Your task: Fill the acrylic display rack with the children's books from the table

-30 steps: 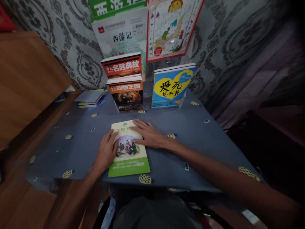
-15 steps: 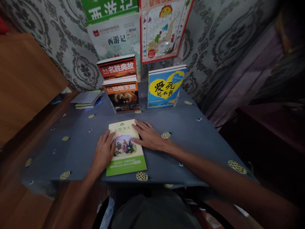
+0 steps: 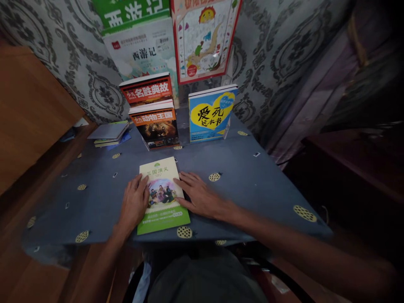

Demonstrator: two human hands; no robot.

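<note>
A paperback book (image 3: 162, 193) with a cream and green cover and a picture of several figures lies closed, face up, near the front edge of the table. My left hand (image 3: 135, 200) rests along its left edge, fingers stretched out, the tips on the cover. On the other side, my right hand (image 3: 198, 194) lies flat with its fingers apart, touching the right edge of the book. Neither hand is gripping it.
Behind the book, an orange book with a lion (image 3: 158, 126) and a blue and yellow book (image 3: 211, 115) stand upright. Taller books, including a red-bordered one (image 3: 205, 42), rise behind them. A small stack of books (image 3: 109, 132) lies at the back left of the blue tablecloth (image 3: 233, 185).
My right hand has slid down the right edge of the book, towards me. My left hand stays at the left edge. The camera view has shifted slightly.
</note>
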